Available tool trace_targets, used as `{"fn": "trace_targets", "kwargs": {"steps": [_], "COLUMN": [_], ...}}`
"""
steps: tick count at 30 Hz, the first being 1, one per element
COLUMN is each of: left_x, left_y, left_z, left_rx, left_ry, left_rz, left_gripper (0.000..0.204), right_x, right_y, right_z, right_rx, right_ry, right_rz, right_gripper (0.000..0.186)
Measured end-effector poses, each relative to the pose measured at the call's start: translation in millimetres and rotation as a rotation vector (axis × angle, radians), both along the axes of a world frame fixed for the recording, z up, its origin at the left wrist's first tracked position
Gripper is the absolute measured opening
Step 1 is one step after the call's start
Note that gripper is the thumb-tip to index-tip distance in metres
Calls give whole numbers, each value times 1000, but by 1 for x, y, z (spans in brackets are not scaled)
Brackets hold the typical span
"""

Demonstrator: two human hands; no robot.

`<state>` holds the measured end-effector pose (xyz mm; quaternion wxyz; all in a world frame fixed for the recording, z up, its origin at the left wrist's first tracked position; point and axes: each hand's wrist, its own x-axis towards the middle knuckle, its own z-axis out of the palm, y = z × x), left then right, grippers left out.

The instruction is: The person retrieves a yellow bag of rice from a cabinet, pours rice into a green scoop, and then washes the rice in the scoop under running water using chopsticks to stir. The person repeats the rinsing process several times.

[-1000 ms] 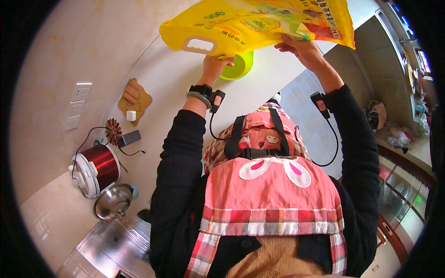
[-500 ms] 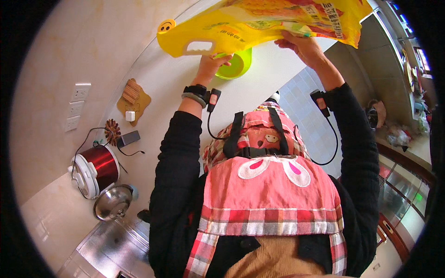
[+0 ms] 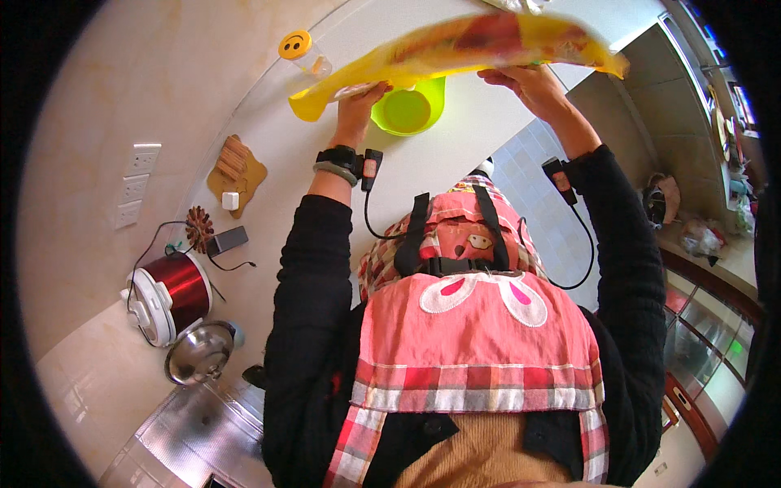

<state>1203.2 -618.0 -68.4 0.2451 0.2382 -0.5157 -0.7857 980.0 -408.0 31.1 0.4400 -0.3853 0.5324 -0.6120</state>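
Note:
A yellow printed plastic bag (image 3: 455, 47) with a cut-out handle stretches across the far counter, tilted nearly edge-on and smeared by motion. Close to its left end, my left hand (image 3: 358, 110) is closed on the bag's near edge by the handle. My right hand (image 3: 530, 88) grips the same edge further right, its fingertips partly hidden under the plastic. Between the two hands, a lime-green plastic bowl (image 3: 408, 112) rests on the counter; the bag overlaps its far side.
Left of the bag stands a clear jar with a smiley lid (image 3: 296, 45). Along the wall are a wooden board (image 3: 248, 180), a black power bank-like block (image 3: 228, 241), a red rice cooker (image 3: 179, 289) and a steel pan (image 3: 199, 354). Beyond the counter's right edge lies blue tiled floor (image 3: 529, 171).
The bag has swung from showing its broad printed face to nearly edge-on, its left end dropping nearer. My left hand has moved from beside the bowl onto the bag's handle end.

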Motion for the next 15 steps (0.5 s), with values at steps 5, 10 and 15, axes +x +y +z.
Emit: {"fn": "trace_targets", "kwargs": {"steps": [5,10,15], "left_x": [5,7,14], "left_y": [0,-4,-9], "left_z": [-1,4,6], "left_rx": [46,3,19], "left_ry": [100,-14,74], "left_rz": [30,-23,3], "left_gripper": [22,24,23], "right_x": [-3,14,15], "right_y": [1,-2,-2], "right_z": [-5,14,20], "right_rx": [23,-1,1], "right_ry": [86,67,-64], "right_rz": [38,-56,-183], "right_gripper": [37,39,33]}}
